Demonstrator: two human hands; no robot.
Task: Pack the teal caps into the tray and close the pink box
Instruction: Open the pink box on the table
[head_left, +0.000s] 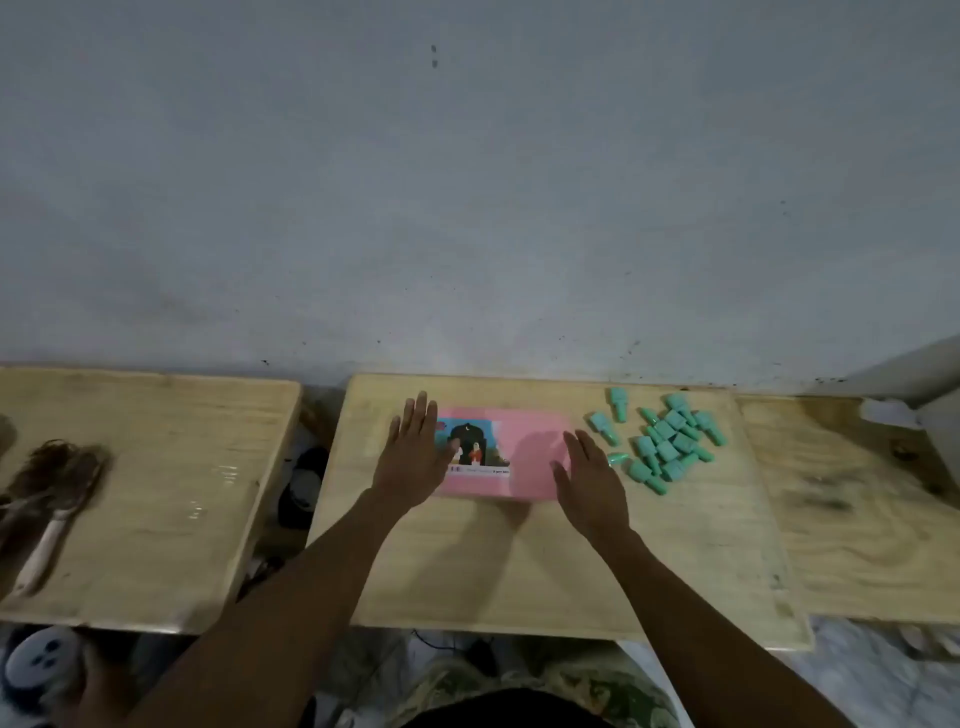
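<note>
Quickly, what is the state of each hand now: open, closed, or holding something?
Left hand: open, fingers straight, at the left end of the pink box, holding nothing.
Right hand: open, at the box's right end, holding nothing.

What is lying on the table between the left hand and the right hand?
The pink box lies flat between the left hand and the right hand, one hand at each end, in the head view.

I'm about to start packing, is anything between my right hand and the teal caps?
Nothing visible: the right hand is just left of the teal caps, with only table between. The pink box looks shut.
</note>
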